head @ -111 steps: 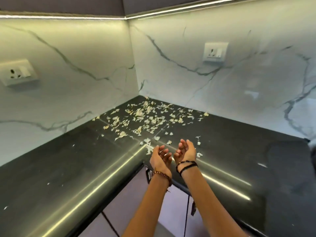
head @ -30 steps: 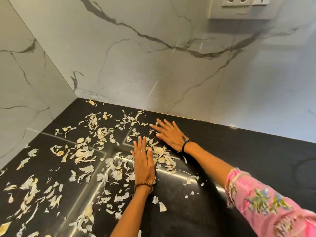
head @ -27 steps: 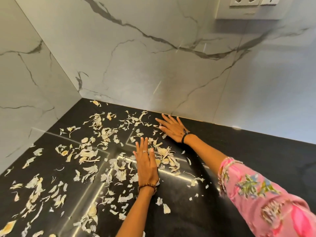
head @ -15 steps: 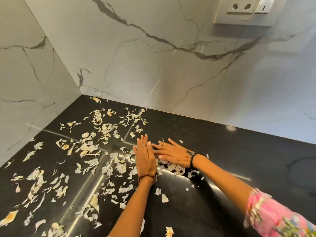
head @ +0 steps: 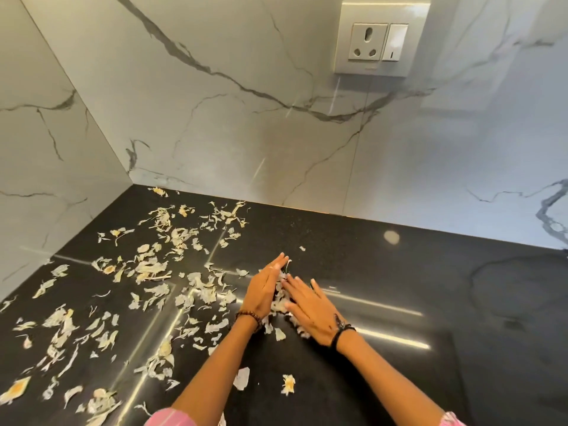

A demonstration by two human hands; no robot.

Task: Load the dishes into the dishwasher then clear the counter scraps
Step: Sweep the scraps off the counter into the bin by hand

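Pale, papery peel scraps (head: 153,269) lie scattered over the black stone counter (head: 430,287), thickest in the corner and to the left. My left hand (head: 264,290) stands on its edge with straight fingers. My right hand (head: 310,309) lies flat on the counter, fingers straight, pressed toward the left one. A small heap of scraps (head: 280,298) is squeezed between the two hands. A few loose pieces (head: 288,384) lie nearer to me, between my forearms.
White marble walls meet in a corner (head: 130,179) behind the scraps. A socket with a switch (head: 381,41) sits on the back wall at upper right. The counter's right half is bare black stone.
My right hand swept from the back wall leftward and toward me, pushing scraps against my left hand, which tipped from flat onto its edge. The view came closer.
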